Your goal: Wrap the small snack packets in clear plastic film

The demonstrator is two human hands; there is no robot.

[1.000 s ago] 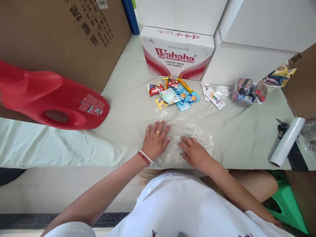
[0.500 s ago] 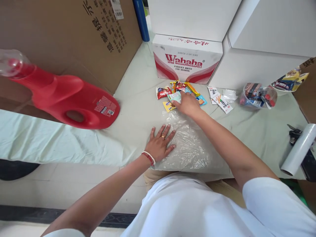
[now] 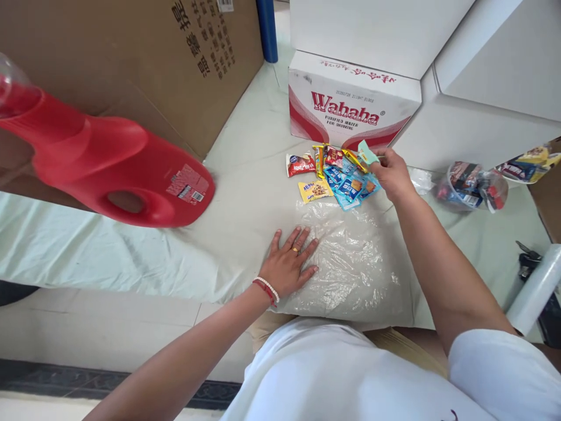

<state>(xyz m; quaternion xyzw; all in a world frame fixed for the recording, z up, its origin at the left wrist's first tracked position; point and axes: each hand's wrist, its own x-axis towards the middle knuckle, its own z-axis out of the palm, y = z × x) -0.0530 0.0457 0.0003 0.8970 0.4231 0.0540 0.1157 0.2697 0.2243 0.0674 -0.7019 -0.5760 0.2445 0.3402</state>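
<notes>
My left hand [image 3: 289, 263] lies flat with its fingers spread, at the left edge of a clear plastic sheet [image 3: 350, 263] on the covered table. My right hand [image 3: 391, 173] pinches a pale green snack packet [image 3: 367, 153] just right of the snack pile. In that pile are a red-and-white packet [image 3: 300, 165], a yellow cookie packet [image 3: 315, 190], several blue packets [image 3: 350, 186] and some orange-yellow bars [image 3: 319, 160]. The white snack sachets to the right are hidden by my right hand and forearm.
Behind the snacks stands a Wahaha water carton [image 3: 350, 105] against white boxes. A big red detergent bottle [image 3: 166, 187] and a brown carton [image 3: 131, 70] are at left. To the right are a clear plastic tub [image 3: 460, 187] of snacks and a roll of film [image 3: 532, 292].
My right hand has lifted the pale green packet off the pile and moved it right. My left hand stays flat on the sheet. The whole view has shifted slightly.
</notes>
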